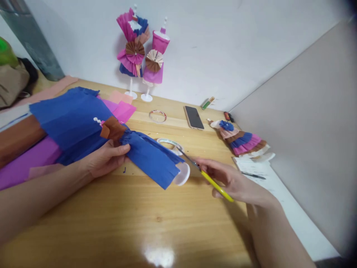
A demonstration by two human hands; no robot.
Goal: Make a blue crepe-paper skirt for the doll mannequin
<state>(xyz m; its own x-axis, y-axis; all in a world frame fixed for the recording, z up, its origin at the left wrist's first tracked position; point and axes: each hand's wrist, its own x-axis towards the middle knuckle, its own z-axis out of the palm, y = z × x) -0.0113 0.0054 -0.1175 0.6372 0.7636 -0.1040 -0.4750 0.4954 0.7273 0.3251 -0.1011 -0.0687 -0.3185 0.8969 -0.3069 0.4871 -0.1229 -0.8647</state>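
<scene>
Best held steady, the blue skirt (152,158) has the left hand (104,160), grip pinched, at its top and the right hand (228,178), grip closed around yellow scissors (216,186), beside its hem.

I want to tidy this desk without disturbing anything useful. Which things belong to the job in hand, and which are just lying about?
Probably the job:
- small blue-skirted dress form, in the left hand
- yellow-handled scissors, in the right hand
- loose blue paper

Apparently just lying about:
- phone
- pen
</scene>
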